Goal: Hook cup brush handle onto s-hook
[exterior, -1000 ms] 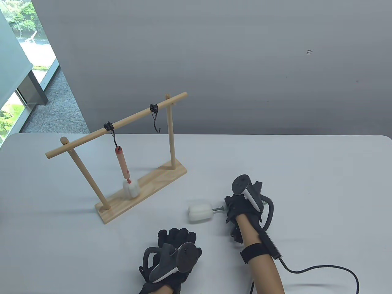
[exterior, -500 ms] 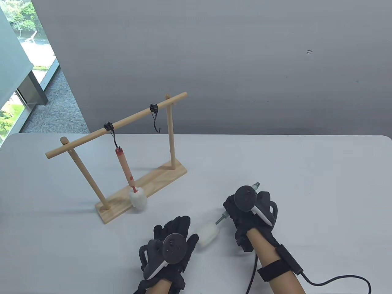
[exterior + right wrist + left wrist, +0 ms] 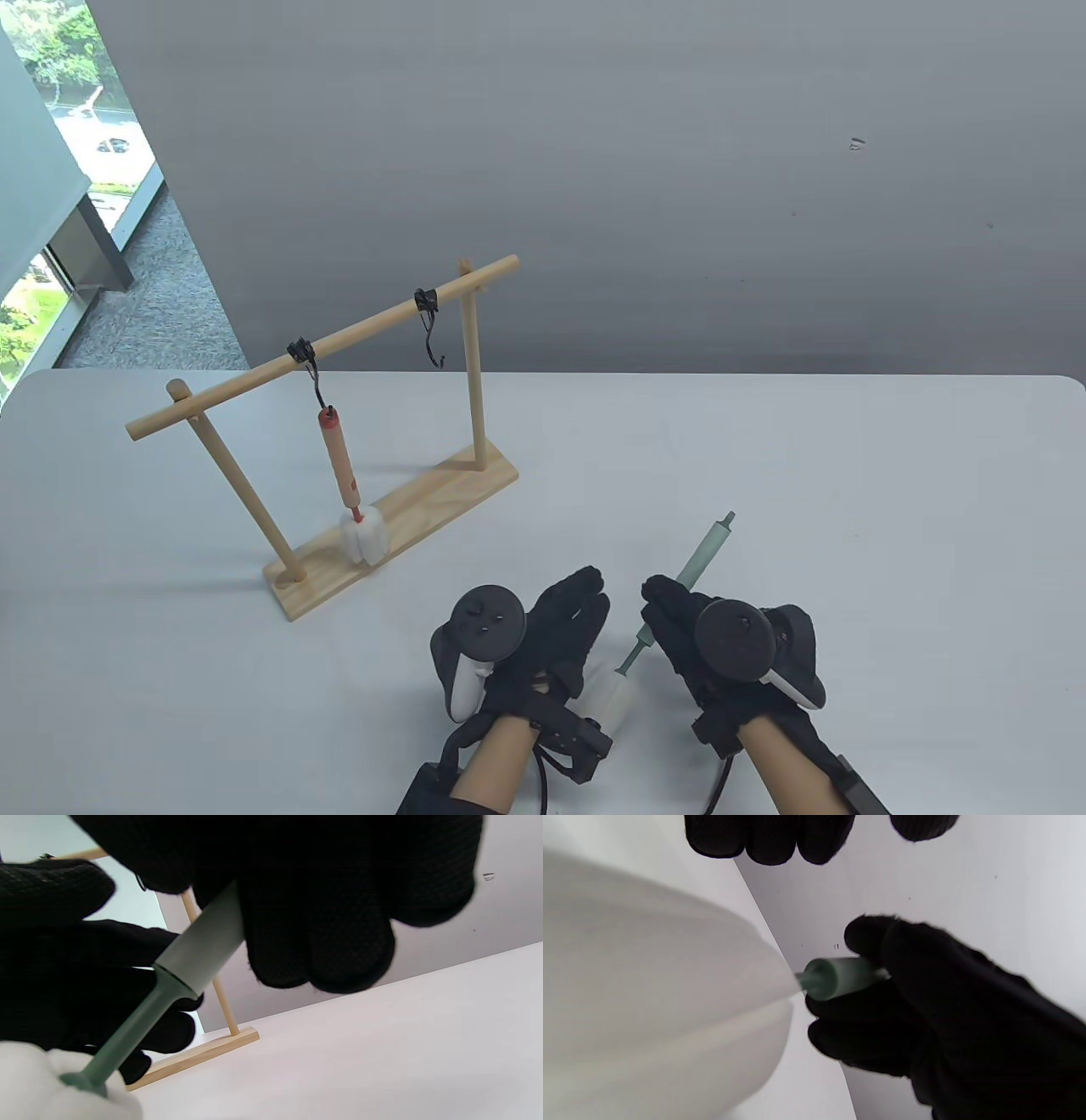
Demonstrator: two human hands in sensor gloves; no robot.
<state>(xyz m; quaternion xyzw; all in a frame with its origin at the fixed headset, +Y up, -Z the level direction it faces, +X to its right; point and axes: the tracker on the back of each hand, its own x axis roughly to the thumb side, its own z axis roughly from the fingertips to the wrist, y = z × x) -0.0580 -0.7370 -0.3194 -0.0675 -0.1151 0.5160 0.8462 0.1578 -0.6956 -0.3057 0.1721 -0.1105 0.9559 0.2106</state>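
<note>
A wooden rack [image 3: 399,501] carries two black S-hooks. The left hook [image 3: 316,382] holds a red-handled cup brush [image 3: 341,463]. The right hook [image 3: 433,340] hangs bare. My right hand [image 3: 666,603] grips the green handle [image 3: 704,552] of a second cup brush at its middle, with the tip pointing up and away. The grip also shows in the right wrist view [image 3: 199,950]. The white sponge head [image 3: 612,696] lies low beside my left wrist and fills the left wrist view [image 3: 649,1005]. My left hand [image 3: 577,611] is beside it with fingers [image 3: 772,840] stretched out, gripping nothing.
The rack stands on the white table [image 3: 848,509] at the left, diagonal to the front edge. Its base [image 3: 199,1054] shows behind the brush in the right wrist view. A grey wall rises behind the table. A window is at far left.
My right hand has turned the green brush so its handle tip points away and the sponge faces me. My left hand has moved right to the sponge. The red brush swung and settled.
</note>
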